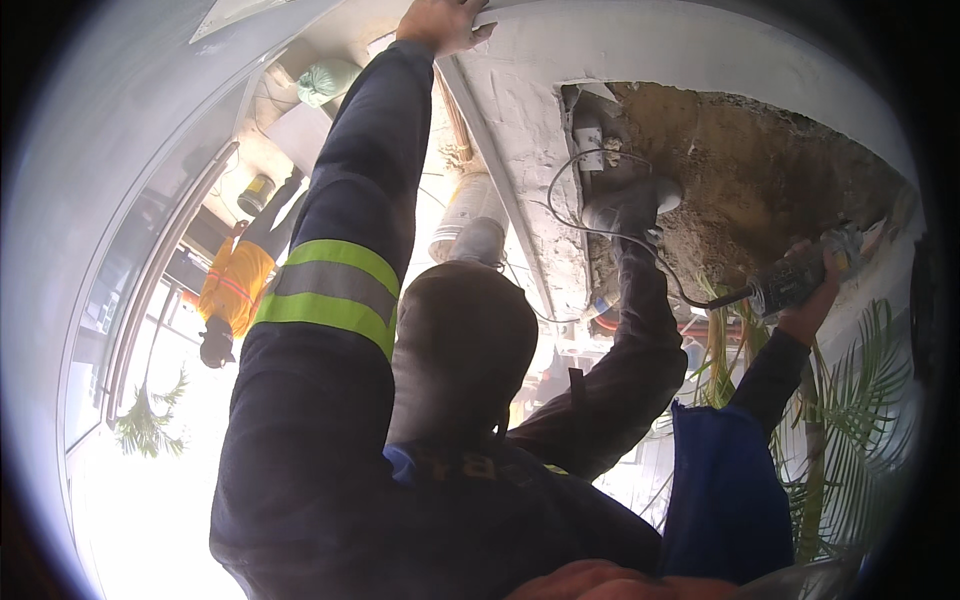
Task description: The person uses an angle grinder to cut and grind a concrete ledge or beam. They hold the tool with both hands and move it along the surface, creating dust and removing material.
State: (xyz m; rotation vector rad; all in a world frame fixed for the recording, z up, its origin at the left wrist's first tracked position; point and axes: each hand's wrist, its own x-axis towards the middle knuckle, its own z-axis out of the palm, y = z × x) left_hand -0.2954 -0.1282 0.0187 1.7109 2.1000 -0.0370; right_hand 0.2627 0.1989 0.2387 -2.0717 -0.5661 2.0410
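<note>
My left arm, in a dark sleeve with a lime and grey reflective band, stretches to the top of the picture. There my left hand rests open against a pale surface, fingers apart. At the right, my right hand grips a dark corded power tool with a lighter front end, whose exact kind I cannot tell. That front end is close to the broken edge of a rough brown cavity. A dark-clothed bent leg reaches a dusty shoe at the cavity, beside a rounded dark shape, seemingly a knee.
The tool's cord loops past the shoe. Pale buckets stand beyond the knee, near a long strip. A light green sack lies farther off. A person in orange appears upside down at left; palm leaves are at right.
</note>
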